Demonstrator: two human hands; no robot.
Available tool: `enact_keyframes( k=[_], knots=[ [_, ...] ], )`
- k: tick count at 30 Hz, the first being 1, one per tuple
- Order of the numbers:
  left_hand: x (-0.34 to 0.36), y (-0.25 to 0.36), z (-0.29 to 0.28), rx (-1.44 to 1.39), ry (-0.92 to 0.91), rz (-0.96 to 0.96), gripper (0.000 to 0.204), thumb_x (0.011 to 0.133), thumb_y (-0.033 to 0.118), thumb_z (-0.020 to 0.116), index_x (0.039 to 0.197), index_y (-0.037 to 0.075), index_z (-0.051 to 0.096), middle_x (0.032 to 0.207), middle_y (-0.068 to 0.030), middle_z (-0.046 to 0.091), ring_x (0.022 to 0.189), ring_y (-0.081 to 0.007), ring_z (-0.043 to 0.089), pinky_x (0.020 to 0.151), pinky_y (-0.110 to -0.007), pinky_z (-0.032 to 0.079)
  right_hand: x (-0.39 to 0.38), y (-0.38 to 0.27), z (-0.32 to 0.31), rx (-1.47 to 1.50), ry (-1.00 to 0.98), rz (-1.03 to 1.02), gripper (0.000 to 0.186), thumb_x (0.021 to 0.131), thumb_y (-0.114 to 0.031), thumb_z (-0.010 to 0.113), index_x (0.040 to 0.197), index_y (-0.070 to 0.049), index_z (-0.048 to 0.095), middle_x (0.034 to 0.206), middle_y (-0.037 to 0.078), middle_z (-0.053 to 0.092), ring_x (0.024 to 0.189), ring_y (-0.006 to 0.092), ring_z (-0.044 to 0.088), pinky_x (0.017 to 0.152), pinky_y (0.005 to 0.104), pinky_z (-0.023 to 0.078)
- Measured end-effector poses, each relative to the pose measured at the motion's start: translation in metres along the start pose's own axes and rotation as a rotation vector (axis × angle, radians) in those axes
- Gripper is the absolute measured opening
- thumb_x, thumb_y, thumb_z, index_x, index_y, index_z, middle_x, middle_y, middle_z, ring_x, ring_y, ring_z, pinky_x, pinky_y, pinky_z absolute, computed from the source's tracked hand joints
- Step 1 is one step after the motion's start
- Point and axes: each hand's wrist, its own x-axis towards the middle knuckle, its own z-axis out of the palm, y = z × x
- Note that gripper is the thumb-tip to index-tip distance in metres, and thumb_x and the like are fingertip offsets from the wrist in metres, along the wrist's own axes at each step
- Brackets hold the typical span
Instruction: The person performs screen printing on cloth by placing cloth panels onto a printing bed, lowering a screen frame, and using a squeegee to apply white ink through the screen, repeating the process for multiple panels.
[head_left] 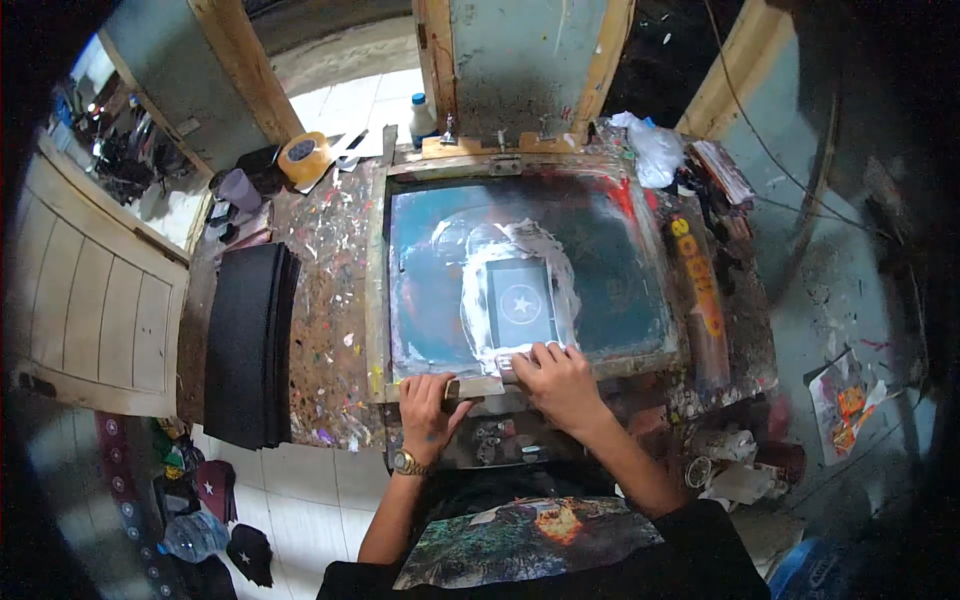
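A screen printing frame (378,280) lies on the bench, its teal mesh (615,280) carrying a rectangular window with a star in a circle (520,305), ringed by smeared white ink (475,265). My left hand (428,410), with a watch at the wrist, is curled over the frame's front bar at the left of centre. My right hand (555,385) is closed on a flat, white-smeared squeegee (510,355) at the window's lower edge; the fingers partly hide the tool.
Dark stacked sheets (245,340) lie left on the paint-spotted bench (330,300). Tape (300,150), a cup (240,190) and a bottle (420,120) stand behind. A plastic bag (650,155) and printed squeegee board (695,275) sit right. Bottles and caps lie below.
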Motion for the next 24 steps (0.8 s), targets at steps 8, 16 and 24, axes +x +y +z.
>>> enact_keyframes(
  k=[8, 16, 24],
  knots=[
    [0.019, 0.016, -0.035, 0.006, 0.177, 0.156, 0.056, 0.069, 0.024, 0.092, 0.115, 0.009, 0.066, 0.098, -0.0074, 0.069, 0.089, -0.0304, 0.065, 0.085, -0.043, 0.047, -0.006, -0.023, -0.066, 0.122, 0.059, 0.016, 0.06, 0.081, -0.037, 0.08, 0.129, -0.009, 0.058, 0.115, 0.018, 0.057, 0.108, 0.0339, 0.058, 0.096, 0.0488, 0.045],
    [0.164, 0.09, -0.143, 0.36, 0.556, 0.389, 0.055, 0.08, 0.037, 0.088, 0.118, 0.003, 0.067, 0.096, -0.0102, 0.069, 0.088, -0.027, 0.065, 0.088, -0.044, 0.045, 0.135, 0.054, -0.188, -0.098, 0.3, -0.14, 0.098, 0.052, -0.056, 0.093, 0.131, -0.009, 0.058, 0.098, 0.017, 0.066, 0.093, 0.0358, 0.068, 0.08, 0.0468, 0.055],
    [0.251, -0.043, 0.069, 0.032, 0.054, 0.015, 0.066, 0.097, 0.049, 0.062, 0.141, 0.0, 0.055, 0.138, -0.0249, 0.06, 0.127, -0.0417, 0.057, 0.108, -0.052, 0.042, 0.244, 0.091, -0.273, -0.062, 0.342, -0.151, 0.098, 0.051, -0.064, 0.092, 0.124, -0.004, 0.067, 0.108, 0.023, 0.074, 0.103, 0.0417, 0.072, 0.093, 0.048, 0.056]
  ],
)
